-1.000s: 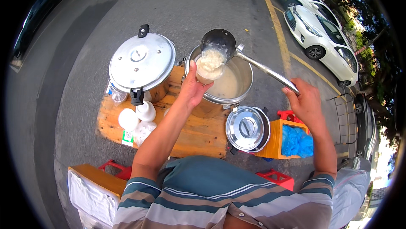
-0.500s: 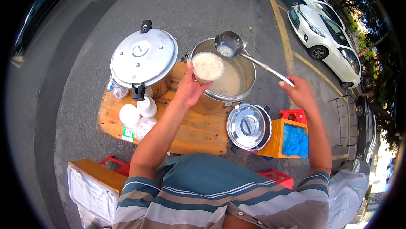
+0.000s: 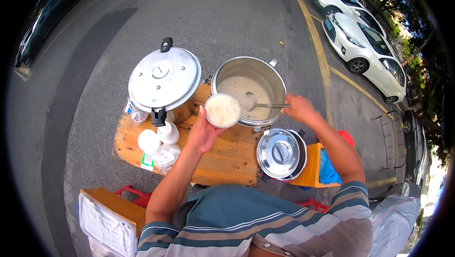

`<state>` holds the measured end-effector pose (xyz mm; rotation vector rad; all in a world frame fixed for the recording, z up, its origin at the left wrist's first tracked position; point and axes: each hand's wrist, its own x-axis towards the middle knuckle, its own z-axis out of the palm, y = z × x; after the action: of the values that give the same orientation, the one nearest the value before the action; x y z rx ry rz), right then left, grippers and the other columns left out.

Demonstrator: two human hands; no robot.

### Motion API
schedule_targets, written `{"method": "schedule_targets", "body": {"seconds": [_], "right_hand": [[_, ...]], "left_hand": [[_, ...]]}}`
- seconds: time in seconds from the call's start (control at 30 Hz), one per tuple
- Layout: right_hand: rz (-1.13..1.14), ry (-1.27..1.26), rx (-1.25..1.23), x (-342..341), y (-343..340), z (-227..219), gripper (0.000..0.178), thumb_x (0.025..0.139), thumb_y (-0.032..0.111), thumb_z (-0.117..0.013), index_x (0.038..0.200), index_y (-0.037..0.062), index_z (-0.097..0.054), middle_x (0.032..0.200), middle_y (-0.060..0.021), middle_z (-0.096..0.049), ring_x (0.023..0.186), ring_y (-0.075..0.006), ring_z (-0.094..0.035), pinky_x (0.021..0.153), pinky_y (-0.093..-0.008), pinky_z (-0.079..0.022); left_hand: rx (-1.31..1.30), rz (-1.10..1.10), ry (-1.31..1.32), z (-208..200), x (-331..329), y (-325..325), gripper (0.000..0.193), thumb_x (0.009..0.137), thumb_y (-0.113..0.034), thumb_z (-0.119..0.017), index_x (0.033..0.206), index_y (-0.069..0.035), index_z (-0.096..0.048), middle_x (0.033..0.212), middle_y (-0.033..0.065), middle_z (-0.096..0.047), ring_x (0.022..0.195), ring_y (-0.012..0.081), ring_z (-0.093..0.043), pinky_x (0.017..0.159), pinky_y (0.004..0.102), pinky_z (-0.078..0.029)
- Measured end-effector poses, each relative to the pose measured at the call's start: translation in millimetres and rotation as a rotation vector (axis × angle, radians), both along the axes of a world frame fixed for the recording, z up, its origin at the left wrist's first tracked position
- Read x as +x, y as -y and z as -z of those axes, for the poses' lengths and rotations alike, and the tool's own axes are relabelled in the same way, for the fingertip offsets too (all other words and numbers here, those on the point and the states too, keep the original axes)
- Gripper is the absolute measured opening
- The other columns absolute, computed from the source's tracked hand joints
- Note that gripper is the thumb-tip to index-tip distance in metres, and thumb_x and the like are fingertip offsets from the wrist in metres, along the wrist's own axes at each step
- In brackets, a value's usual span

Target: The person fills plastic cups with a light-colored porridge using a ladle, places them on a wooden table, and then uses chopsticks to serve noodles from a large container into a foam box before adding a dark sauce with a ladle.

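Observation:
My left hand (image 3: 204, 133) is closed round a clear plastic cup (image 3: 222, 110), which is filled near its rim with pale, lumpy porridge. The cup sits just outside the near left rim of a deep steel pot (image 3: 280, 85). Whitish porridge (image 3: 239, 89) lies low inside that pot. At its right rim, my right hand (image 3: 299, 108) grips the handle of a metal ladle (image 3: 270, 105). The ladle's bowl is down in the porridge, mostly hidden under the surface.
A lidded pressure cooker (image 3: 163, 77) stands on the wooden table (image 3: 227, 162), left of the pot. Nearer are white lids (image 3: 149, 141) and a plastic bag (image 3: 167, 157). A smaller lidded pot (image 3: 279, 152) and an orange box (image 3: 308, 171) are at right. White cars (image 3: 365, 53) are parked beyond.
The ladle has gone from above the pot's far rim down into the porridge. My right hand has lowered leftward with it. My left hand has brought the cup nearer, off the pot's opening.

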<state>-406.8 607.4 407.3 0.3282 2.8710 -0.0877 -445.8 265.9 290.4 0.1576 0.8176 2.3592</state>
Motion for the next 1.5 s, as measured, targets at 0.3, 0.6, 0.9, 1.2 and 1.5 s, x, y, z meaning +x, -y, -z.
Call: {"method": "schedule_targets", "body": {"seconds": [0.3, 0.6, 0.9, 1.2, 1.5], "right_hand": [[-0.140, 0.043, -0.062, -1.3, 11.0, 21.4, 0.031, 0.093, 0.026, -0.072, 0.115, 0.0038, -0.069, 0.116, -0.0199, -0.067, 0.115, -0.0392, -0.063, 0.098, -0.0481, -0.051], [-0.453, -0.294, -0.374, 20.0, 106.6, 4.2, 0.042, 0.091, 0.027, -0.074, 0.124, 0.0034, -0.064, 0.118, -0.0169, -0.064, 0.118, -0.0372, -0.059, 0.101, -0.0456, -0.047], [-0.766, -0.006, -0.318, 34.5, 206.3, 61.7, 0.115, 0.071, 0.038, -0.091, 0.163, 0.0158, -0.025, 0.162, -0.0231, -0.027, 0.147, -0.0458, -0.031, 0.117, -0.0550, -0.034], [-0.662, 0.102, -0.300, 43.3, 218.5, 110.2, 0.105, 0.072, 0.029, -0.087, 0.159, 0.0147, -0.031, 0.150, -0.0226, -0.038, 0.137, -0.0447, -0.040, 0.113, -0.0553, -0.037], [-0.508, 0.041, -0.341, 54.5, 201.8, 237.1, 0.106, 0.071, 0.033, -0.088, 0.158, 0.0136, -0.032, 0.151, -0.0227, -0.034, 0.137, -0.0452, -0.039, 0.110, -0.0562, -0.039]], "left_hand": [[0.031, 0.025, 0.078, 36.5, 34.7, 27.2, 0.080, 0.102, -0.067, -0.041, 0.157, -0.010, -0.036, 0.156, 0.0096, -0.047, 0.143, 0.0238, -0.047, 0.118, 0.0432, -0.040], [0.060, 0.035, 0.082, 57.2, 62.0, 39.1, 0.084, 0.099, -0.067, -0.050, 0.157, -0.008, -0.035, 0.157, 0.0111, -0.047, 0.145, 0.0272, -0.045, 0.121, 0.0485, -0.035], [0.154, 0.091, 0.133, 86.7, 75.0, 44.3, 0.089, 0.095, -0.067, -0.059, 0.159, -0.012, -0.030, 0.160, 0.0088, -0.040, 0.148, 0.0269, -0.039, 0.120, 0.0529, -0.035], [0.137, 0.202, 0.169, 128.7, 82.5, 51.2, 0.101, 0.090, -0.075, -0.058, 0.163, -0.015, -0.023, 0.165, 0.0112, -0.033, 0.151, 0.0294, -0.036, 0.121, 0.0545, -0.032], [-0.517, 0.135, 0.389, 230.9, 156.8, 140.1, 0.082, 0.099, -0.062, -0.059, 0.156, -0.008, -0.037, 0.148, 0.0125, -0.051, 0.136, 0.0285, -0.052, 0.110, 0.0454, -0.044]]}}
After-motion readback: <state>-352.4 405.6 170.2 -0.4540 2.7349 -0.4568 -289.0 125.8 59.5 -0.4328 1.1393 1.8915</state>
